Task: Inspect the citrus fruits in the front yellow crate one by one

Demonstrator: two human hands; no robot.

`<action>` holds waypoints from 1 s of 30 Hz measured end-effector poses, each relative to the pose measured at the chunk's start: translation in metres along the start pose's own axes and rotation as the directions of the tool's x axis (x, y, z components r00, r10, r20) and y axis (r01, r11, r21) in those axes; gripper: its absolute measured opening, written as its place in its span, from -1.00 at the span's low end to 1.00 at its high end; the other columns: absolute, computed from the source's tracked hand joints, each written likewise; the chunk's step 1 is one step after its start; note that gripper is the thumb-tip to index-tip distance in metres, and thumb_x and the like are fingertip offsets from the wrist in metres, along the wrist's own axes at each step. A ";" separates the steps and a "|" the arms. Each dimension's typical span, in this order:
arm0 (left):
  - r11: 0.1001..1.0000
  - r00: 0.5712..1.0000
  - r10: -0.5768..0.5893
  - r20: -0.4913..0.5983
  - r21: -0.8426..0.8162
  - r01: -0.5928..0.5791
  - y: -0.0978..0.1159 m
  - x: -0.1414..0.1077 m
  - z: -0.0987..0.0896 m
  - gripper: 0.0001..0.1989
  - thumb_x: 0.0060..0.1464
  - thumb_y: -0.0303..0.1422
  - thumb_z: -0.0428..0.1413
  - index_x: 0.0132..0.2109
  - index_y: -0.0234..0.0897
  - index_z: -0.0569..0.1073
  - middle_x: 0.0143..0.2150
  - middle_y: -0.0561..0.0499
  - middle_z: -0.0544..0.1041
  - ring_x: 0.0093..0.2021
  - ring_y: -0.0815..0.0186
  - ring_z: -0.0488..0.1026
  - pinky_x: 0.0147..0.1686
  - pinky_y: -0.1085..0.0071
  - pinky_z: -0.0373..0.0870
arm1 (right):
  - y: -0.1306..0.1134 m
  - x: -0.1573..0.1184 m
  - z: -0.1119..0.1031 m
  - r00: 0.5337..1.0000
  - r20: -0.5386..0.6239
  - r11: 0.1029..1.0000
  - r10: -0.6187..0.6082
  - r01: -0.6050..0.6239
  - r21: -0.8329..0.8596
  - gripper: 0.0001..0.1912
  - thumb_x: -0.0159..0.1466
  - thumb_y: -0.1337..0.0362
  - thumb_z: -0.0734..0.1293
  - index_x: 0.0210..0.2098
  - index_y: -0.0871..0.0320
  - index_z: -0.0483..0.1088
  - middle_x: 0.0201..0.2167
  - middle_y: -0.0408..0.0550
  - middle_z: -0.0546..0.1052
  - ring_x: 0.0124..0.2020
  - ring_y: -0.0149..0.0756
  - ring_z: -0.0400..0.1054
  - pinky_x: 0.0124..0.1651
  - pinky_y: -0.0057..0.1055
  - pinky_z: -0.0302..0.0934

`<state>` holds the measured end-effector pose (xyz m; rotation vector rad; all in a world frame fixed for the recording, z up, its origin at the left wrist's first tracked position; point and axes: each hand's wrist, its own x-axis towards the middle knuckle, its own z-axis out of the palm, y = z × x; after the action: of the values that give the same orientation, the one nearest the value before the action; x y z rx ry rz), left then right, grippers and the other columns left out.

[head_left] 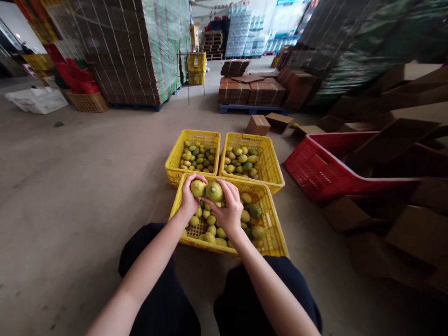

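Above the near yellow crate I hold two yellow-green fruits side by side. My left hand is closed round the smaller fruit. Fingers of my right hand wrap the larger fruit, its stem end facing me. Below them the near crate holds many lemon-like fruits, yellow and green, partly hidden by my hands. Just beyond stand two more yellow crates, the back left one and the back right one, each with several similar fruits.
A red crate with cardboard stands at the right, among loose cardboard boxes. Small boxes lie behind the yellow crates. Further back are a blue pallet of flattened cartons and wrapped stacks.
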<state>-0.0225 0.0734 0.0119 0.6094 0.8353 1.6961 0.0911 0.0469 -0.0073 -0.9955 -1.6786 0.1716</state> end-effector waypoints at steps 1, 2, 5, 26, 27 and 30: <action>1.000 1.000 0.022 0.016 0.009 -0.022 0.001 0.000 0.000 -0.65 0.05 -0.34 -0.08 -0.62 -0.27 0.42 -0.53 0.02 0.42 -0.43 0.39 0.38 -0.24 0.48 0.34 | 0.000 0.000 0.000 1.000 0.000 1.000 -0.007 0.007 -0.001 -0.45 0.15 0.14 0.38 0.11 0.03 0.26 -0.04 0.06 0.45 0.00 -0.04 0.31 0.07 -0.02 0.22; 0.999 0.998 0.047 0.037 0.015 -0.047 0.001 0.000 -0.001 -0.65 0.05 -0.34 -0.08 -0.62 -0.26 0.42 -0.52 0.02 0.43 -0.42 0.39 0.39 -0.24 0.48 0.34 | -0.001 0.000 -0.001 1.000 -0.002 1.000 -0.017 0.017 0.000 -0.45 0.15 0.14 0.38 0.12 0.03 0.26 -0.04 0.06 0.45 0.00 -0.04 0.31 0.07 -0.02 0.22; 0.991 0.987 0.121 0.108 0.037 -0.126 0.003 0.000 -0.003 -0.65 0.04 -0.35 -0.08 -0.62 -0.27 0.44 -0.52 0.01 0.43 -0.40 0.38 0.38 -0.25 0.48 0.32 | -0.002 0.000 -0.002 0.998 -0.021 0.998 -0.057 0.057 0.006 -0.45 0.14 0.17 0.39 0.12 0.02 0.26 -0.05 0.05 0.46 0.00 -0.04 0.31 0.07 -0.03 0.23; 0.986 0.990 0.134 0.049 0.092 -0.138 0.004 0.001 0.001 -0.66 0.08 -0.33 0.03 -0.63 -0.25 0.44 -0.53 0.06 0.44 -0.43 0.42 0.38 -0.21 0.47 0.30 | -0.001 0.002 -0.001 0.998 -0.056 0.999 -0.030 0.029 -0.020 -0.49 0.15 0.19 0.38 0.08 0.06 0.29 -0.08 0.06 0.47 -0.03 -0.07 0.32 0.04 -0.04 0.24; 0.985 0.989 0.137 0.050 0.097 -0.141 0.004 0.001 0.001 -0.66 0.08 -0.33 0.03 -0.63 -0.25 0.44 -0.53 0.06 0.44 -0.42 0.42 0.38 -0.21 0.47 0.30 | -0.001 0.002 -0.001 0.998 -0.058 0.999 -0.035 0.034 -0.020 -0.49 0.15 0.19 0.38 0.08 0.06 0.29 -0.08 0.06 0.47 -0.04 -0.07 0.32 0.04 -0.04 0.24; 0.984 0.989 0.140 0.051 0.105 -0.145 0.004 0.000 0.000 -0.66 0.07 -0.33 0.03 -0.63 -0.25 0.43 -0.53 0.06 0.44 -0.43 0.42 0.38 -0.21 0.47 0.30 | -0.002 0.003 -0.001 0.998 -0.055 0.999 -0.027 0.026 -0.020 -0.49 0.14 0.20 0.39 0.08 0.04 0.29 -0.08 0.05 0.48 -0.04 -0.07 0.33 0.04 -0.04 0.24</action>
<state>-0.0249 0.0732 0.0156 0.7943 0.8745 1.7679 0.0913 0.0469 -0.0037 -0.9836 -1.6448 0.1095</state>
